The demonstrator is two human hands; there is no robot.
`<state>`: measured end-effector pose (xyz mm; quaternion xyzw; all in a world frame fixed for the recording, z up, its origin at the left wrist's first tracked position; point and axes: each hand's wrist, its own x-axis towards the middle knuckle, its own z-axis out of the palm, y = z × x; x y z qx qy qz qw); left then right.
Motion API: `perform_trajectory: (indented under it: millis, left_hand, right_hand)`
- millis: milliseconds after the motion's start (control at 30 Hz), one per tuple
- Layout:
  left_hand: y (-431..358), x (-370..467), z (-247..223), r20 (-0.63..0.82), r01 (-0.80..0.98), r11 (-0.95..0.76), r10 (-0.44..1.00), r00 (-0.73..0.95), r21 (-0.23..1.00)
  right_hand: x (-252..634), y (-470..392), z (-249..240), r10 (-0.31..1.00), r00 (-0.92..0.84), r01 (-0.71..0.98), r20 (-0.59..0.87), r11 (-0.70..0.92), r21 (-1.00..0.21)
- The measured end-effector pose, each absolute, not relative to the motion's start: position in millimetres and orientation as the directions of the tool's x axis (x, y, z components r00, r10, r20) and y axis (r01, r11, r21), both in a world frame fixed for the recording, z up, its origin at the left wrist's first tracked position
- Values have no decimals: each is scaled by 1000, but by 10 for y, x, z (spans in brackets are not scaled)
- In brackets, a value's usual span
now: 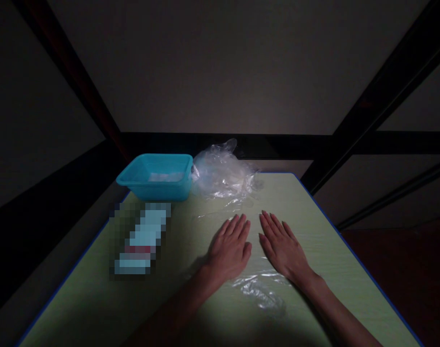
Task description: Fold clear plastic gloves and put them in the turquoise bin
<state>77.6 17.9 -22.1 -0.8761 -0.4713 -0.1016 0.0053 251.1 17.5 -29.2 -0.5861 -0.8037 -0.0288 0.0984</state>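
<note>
The person's left hand (230,250) and right hand (285,250) lie palm down near the middle of the desk (353,289), side by side with a narrow gap between them. The left fingers are straight and slightly spread, the thumb angled toward the right hand. The right fingers are also straight, slightly apart at the tips, with the thumb out toward the left hand. Neither hand pinches anything.

The clear film (263,295) lies on the desk around and apparently beneath the hands, its creased, shiny end on the person's side of them. Faint wrinkles run on toward the crumpled clear bags (223,173), piled at the far edge; whether the two join, one cannot tell.

Touching or just beside the bags, on their left, stands a blue basin (162,191) with something white (165,177) inside. Nearer the person, a pixelated item (143,238) lies at the desk's left, too blurred to identify.
</note>
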Motion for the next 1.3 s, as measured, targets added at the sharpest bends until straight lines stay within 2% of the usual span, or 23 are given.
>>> perform_trajectory:
  millis: [300, 533, 633, 733, 800, 867, 1033, 1167, 1300]
  left_hand:
    - [171, 411, -217, 194, 859, -504, 855, 480, 95]
    - [191, -40, -256, 207, 885, -463, 872, 444, 53]
    - [184, -245, -298, 238, 899, -438, 876, 418, 32]
    - [180, -364, -336, 268, 903, -429, 874, 405, 32]
    - [185, -385, -347, 281, 904, -427, 872, 401, 37]
    - [188, -353, -331, 293, 901, -432, 867, 403, 40]
    - [59, 58, -162, 315, 877, -477, 842, 438, 54]
    - [-194, 631, -58, 254, 835, -543, 823, 508, 90]
    - [-369, 1022, -100, 189, 792, -597, 798, 572, 128]
  right_hand:
    - [2498, 170, -252, 947, -279, 955, 158, 290, -52]
    - [2486, 171, -234, 956, -266, 958, 121, 276, -73]
    - [2537, 204, -232, 955, -275, 948, 115, 289, -136]
    - [2603, 177, -206, 954, -277, 916, 112, 297, -270]
    - [2606, 66, -172, 960, -242, 897, 138, 276, -345]
    - [2552, -119, -141, 961, -198, 896, 192, 257, -362]
    - [2301, -582, -174, 960, -195, 948, 200, 237, -212]
    - [2231, -682, -264, 972, -150, 979, 181, 172, -109]
    - [2265, -668, -327, 961, -169, 981, 219, 185, -54]
